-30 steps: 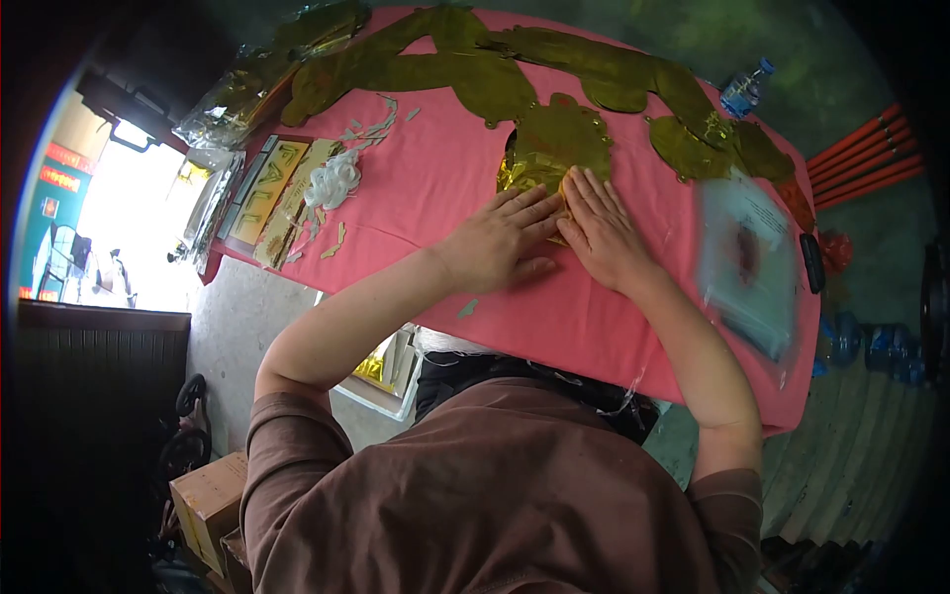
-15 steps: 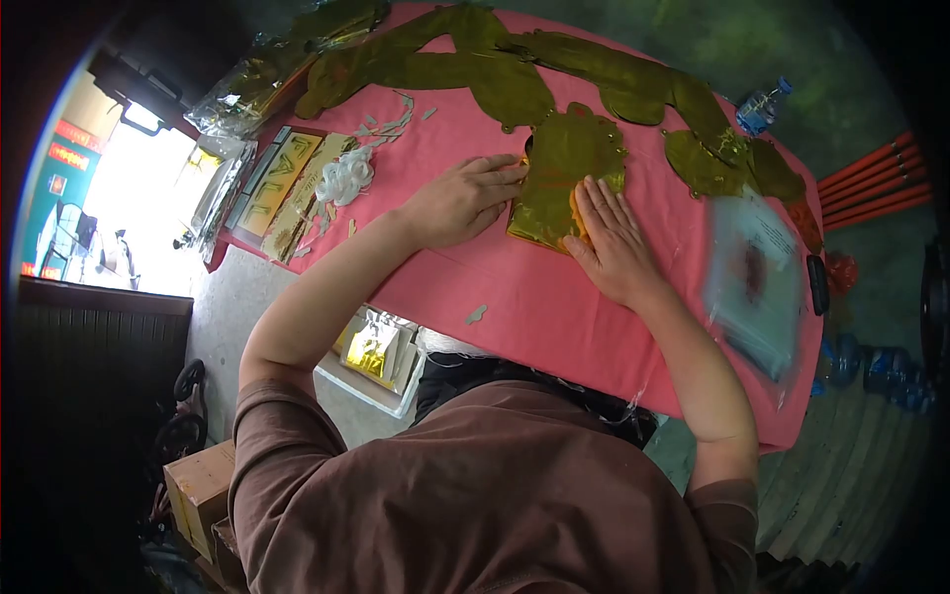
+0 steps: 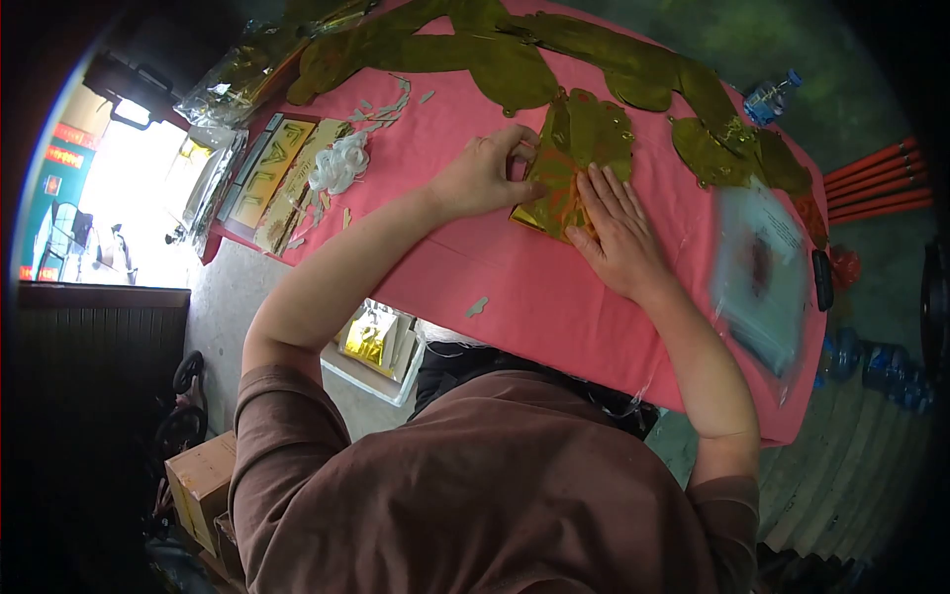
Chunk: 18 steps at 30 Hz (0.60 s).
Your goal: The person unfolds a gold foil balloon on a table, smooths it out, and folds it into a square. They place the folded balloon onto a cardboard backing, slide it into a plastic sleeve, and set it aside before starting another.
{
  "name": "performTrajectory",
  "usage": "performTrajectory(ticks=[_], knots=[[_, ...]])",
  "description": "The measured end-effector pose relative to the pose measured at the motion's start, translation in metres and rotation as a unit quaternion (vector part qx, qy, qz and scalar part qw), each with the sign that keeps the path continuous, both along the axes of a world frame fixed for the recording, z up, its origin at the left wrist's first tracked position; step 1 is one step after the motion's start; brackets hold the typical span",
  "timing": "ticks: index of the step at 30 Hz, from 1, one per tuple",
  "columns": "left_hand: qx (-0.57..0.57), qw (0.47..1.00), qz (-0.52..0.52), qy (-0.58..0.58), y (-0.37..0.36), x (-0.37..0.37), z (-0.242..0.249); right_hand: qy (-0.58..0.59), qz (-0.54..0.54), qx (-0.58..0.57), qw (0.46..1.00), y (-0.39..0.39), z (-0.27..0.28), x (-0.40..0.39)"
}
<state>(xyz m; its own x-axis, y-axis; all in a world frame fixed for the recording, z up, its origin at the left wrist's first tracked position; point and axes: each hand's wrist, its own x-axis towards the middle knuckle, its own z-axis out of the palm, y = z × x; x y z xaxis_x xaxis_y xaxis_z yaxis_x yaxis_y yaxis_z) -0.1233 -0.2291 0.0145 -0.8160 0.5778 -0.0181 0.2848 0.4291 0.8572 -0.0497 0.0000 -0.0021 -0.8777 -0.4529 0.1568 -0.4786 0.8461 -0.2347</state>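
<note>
A flat, folded gold foil balloon (image 3: 597, 127) lies on the pink tablecloth in front of me, its surface creased and shiny. My left hand (image 3: 492, 170) is at its left edge, fingers curled and thumb bent in against the foil, which is raised and crumpled there. My right hand (image 3: 625, 233) rests flat on the lower right part, fingers stretched out and pressing the foil down. Further back, more flat gold foil balloons (image 3: 515, 74) spread across the table. Another gold foil piece (image 3: 705, 148) lies to the right.
White ribbon (image 3: 339, 164), paper scraps (image 3: 477, 307) and a package lettered FALL (image 3: 272, 173) lie on the left. A clear plastic bag (image 3: 757, 282), a dark pen-like object (image 3: 822, 280) and a water bottle (image 3: 772, 97) are on the right. Below the table edge sits a white box (image 3: 396, 391).
My left hand has gone from lying flat on the foil to curling at its edge, and the foil there has lifted and creased. My right hand stays pressed flat.
</note>
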Motion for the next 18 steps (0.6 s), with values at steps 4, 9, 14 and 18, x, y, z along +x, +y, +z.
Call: performTrajectory(ticks=[4, 9, 14, 18], knots=[[0.020, 0.996, 0.037, 0.075, 0.005, 0.008, -0.005, 0.008, 0.001, 0.001, 1.000, 0.000, -0.001, 0.000], [-0.005, 0.990, 0.065, 0.125, 0.009, 0.014, -0.009, 0.011, 0.001, 0.017, 1.000, -0.001, 0.001, 0.001], [-0.041, 0.911, 0.041, 0.407, 0.011, 0.020, 0.002, 0.010, -0.002, 0.041, 0.999, -0.002, 0.005, 0.001], [-0.061, 0.897, -0.120, 0.420, 0.005, 0.007, 0.000, 0.002, -0.001, 0.039, 0.999, -0.002, 0.005, 0.001]])
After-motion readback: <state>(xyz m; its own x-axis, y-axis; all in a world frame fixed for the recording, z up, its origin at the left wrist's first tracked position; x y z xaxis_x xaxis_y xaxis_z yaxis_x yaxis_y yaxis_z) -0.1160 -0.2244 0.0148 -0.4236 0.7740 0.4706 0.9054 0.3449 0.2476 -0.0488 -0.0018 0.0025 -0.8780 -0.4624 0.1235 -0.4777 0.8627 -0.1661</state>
